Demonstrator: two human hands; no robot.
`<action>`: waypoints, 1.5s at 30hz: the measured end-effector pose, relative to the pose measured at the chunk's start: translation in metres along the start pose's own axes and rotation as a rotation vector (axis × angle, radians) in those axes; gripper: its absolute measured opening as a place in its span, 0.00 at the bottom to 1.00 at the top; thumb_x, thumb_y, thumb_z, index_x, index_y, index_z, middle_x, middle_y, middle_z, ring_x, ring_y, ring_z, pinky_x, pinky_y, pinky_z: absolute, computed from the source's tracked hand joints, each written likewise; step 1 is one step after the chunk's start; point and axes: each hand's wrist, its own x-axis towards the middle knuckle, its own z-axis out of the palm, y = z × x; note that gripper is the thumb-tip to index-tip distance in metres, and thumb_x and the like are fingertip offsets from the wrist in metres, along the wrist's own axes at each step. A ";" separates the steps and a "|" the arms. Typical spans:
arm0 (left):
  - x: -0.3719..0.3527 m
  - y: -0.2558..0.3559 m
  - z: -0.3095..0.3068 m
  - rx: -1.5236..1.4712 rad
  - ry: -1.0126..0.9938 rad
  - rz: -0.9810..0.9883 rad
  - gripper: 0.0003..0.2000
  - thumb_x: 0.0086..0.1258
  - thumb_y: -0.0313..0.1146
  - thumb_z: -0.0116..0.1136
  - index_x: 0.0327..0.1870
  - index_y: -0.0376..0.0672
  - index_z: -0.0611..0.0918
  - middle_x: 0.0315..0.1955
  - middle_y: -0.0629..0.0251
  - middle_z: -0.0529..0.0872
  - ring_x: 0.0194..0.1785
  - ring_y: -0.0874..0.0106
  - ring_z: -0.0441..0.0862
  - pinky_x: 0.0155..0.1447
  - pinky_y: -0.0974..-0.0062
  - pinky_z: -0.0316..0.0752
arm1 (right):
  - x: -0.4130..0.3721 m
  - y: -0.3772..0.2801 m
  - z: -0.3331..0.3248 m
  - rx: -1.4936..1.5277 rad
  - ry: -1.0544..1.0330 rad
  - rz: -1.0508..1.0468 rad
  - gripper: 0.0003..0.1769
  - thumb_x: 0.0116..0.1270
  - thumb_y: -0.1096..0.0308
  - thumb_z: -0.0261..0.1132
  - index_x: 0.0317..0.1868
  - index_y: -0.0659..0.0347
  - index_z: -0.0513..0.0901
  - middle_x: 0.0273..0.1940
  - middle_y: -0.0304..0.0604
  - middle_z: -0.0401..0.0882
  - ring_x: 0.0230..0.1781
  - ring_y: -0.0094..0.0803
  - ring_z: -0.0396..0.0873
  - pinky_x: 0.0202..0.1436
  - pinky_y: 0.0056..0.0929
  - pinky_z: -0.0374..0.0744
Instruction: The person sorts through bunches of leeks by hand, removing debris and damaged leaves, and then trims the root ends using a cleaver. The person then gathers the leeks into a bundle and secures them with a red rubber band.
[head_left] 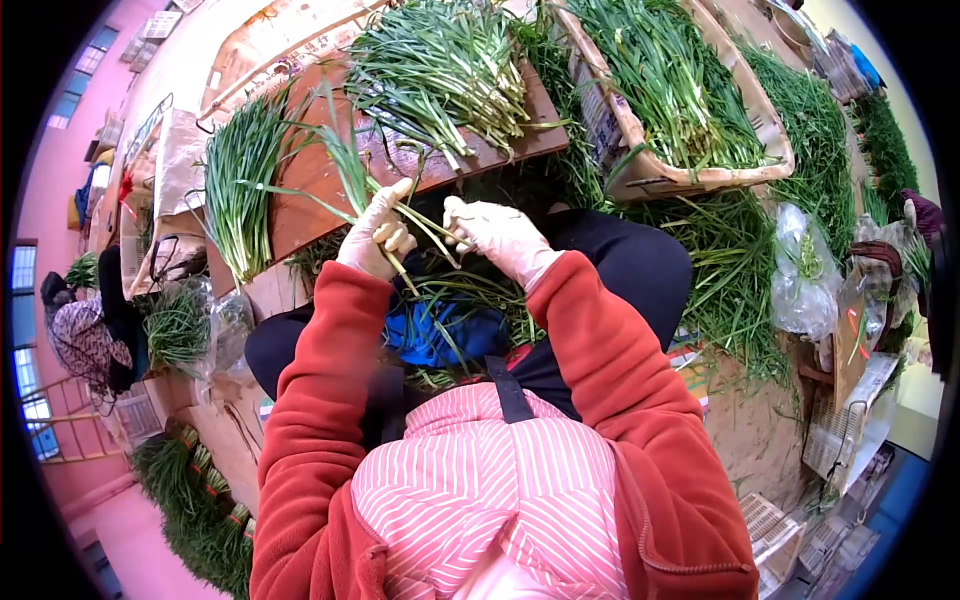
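My left hand (380, 235), in a pale glove, is closed around a few garlic chives (345, 170). Their green leaves point up and away, and the pale stalk ends come out below and to the right. My right hand (495, 235), gloved too, pinches at the lower end of a stalk; its fingertips partly hide the contact. Just beyond, a brown board (310, 205) carries a large loose pile of garlic chives (440, 75). A neater bundle (240, 190) lies along the board's left side.
A plastic crate (690, 178) full of chives stands right of the board. Loose leaves (740, 270) cover the floor at right, near a clear plastic bag (805, 275). Blue cloth (445, 335) lies between my legs. Tied bundles (200, 490) lie lower left; another person (90, 335) sits at left.
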 end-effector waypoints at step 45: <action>-0.008 0.009 -0.012 -0.126 0.004 0.020 0.17 0.70 0.41 0.49 0.52 0.40 0.76 0.10 0.83 0.53 0.14 0.85 0.50 0.19 0.84 0.50 | -0.002 -0.041 0.035 -0.633 -0.013 -0.092 0.30 0.61 0.42 0.58 0.51 0.61 0.77 0.46 0.46 0.79 0.46 0.35 0.77 0.52 0.30 0.72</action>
